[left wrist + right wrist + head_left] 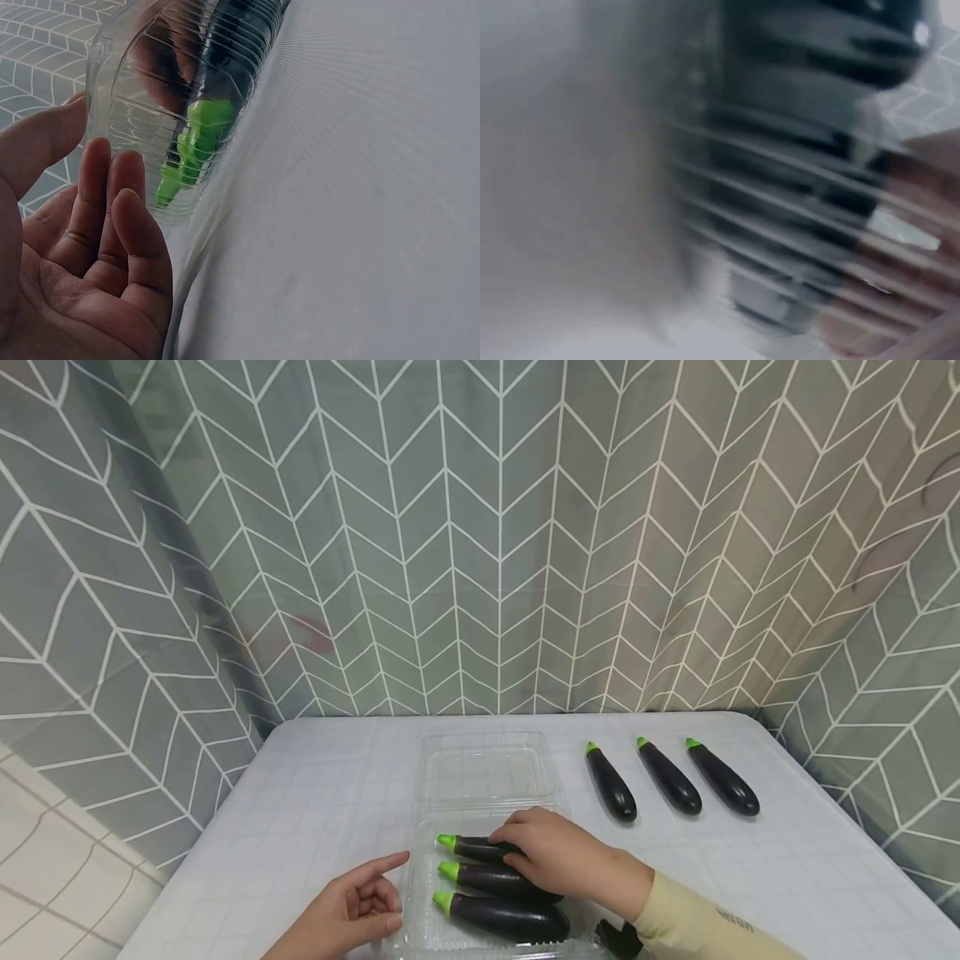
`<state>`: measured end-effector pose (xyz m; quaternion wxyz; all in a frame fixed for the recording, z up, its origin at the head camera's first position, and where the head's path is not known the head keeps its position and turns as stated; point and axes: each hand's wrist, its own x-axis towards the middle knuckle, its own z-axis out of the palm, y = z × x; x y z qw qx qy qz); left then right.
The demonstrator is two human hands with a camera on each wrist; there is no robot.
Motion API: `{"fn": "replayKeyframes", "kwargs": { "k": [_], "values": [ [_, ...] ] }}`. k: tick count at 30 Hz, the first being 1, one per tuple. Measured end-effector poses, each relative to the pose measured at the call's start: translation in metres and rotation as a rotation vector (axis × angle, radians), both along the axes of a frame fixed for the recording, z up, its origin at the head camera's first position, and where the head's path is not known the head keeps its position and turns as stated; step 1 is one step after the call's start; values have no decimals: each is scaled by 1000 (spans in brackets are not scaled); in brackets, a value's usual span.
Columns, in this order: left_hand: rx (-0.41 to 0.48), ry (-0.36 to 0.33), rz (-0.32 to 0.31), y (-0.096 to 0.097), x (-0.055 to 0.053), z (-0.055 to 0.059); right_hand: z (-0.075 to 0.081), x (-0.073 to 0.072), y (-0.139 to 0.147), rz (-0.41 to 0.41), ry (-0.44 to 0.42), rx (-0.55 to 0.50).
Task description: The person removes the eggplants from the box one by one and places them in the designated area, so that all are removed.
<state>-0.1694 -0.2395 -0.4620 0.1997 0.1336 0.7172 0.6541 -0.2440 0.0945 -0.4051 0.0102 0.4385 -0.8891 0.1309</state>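
Observation:
A clear plastic clamshell box (420, 893) lies with its lid (483, 772) folded back, holding three dark eggplants with green stems. My right hand (558, 852) reaches into it and grips the rearmost eggplant (472, 848) between fingers and thumb. In front of that one lie the middle eggplant (498, 880) and the nearest eggplant (513, 918). Beside the box's left wall is my left hand (356, 906), its index finger extended and the others loosely bent, holding nothing. The left wrist view shows green stems (210, 120) through the ribbed wall. Blur hides detail in the right wrist view.
Three more eggplants lie in a row at the table's back right: the left one (611, 785), the middle one (670, 778) and the right one (723, 779). A white cloth (315, 793) covers the table. Patterned curtains (498, 568) hang behind and at both sides.

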Motion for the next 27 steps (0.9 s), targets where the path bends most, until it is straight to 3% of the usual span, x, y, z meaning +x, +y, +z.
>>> {"fn": "replayKeyframes", "kwargs": {
  "k": [6, 13, 21, 27],
  "values": [
    [3, 1, -4, -2, 1, -1, 9, -2, -8, 21, 14, 94],
    [30, 4, -10, 1, 2, -1, 12, -9, -11, 48, -15, 119],
    [11, 14, -11, 0, 1, -1, 7, -8, -7, 23, 16, 81],
    [12, -2, 1, 0, 0, -1, 10, -5, -4, 0, 0, -5]
  ]
}}
